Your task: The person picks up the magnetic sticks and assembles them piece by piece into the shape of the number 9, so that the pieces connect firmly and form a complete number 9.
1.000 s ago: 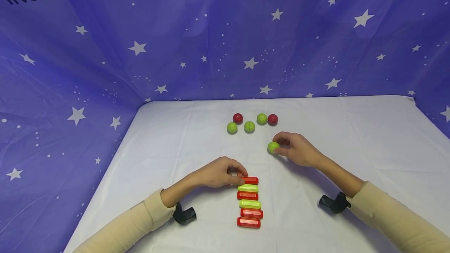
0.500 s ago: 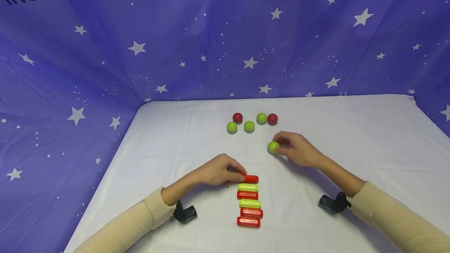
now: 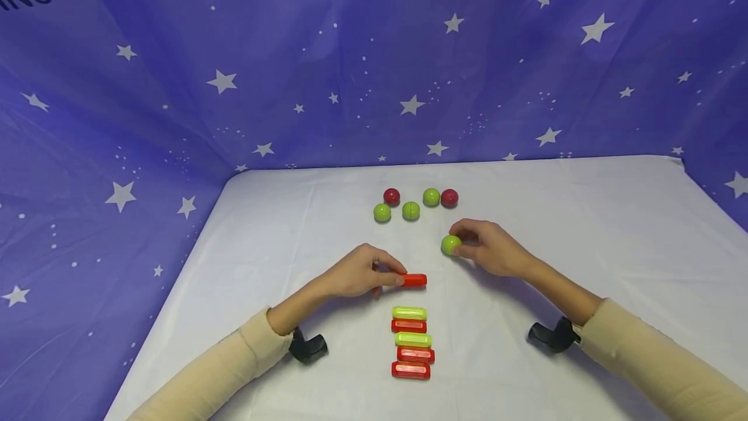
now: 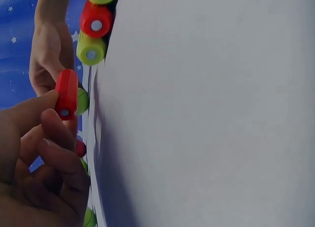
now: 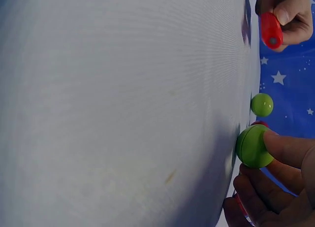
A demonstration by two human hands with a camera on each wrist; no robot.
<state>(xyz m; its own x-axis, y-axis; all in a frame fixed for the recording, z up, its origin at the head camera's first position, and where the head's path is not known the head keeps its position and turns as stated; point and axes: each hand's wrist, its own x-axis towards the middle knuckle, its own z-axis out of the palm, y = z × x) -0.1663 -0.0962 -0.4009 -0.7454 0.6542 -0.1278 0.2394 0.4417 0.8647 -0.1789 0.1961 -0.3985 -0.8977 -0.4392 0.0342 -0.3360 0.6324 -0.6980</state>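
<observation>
Two pinches: left fingers (image 4: 35,109) hold a red rod (image 4: 68,91) (grey-ended), right fingers (image 5: 290,148) a seamed, glossy green ball (image 5: 253,147).

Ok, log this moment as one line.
left hand: pinches red stick, raised off white cloth | right hand: holds green ball | five other sticks: column on cloth | five other balls: farther back

Soft shadows, dimmer wrist views
</observation>
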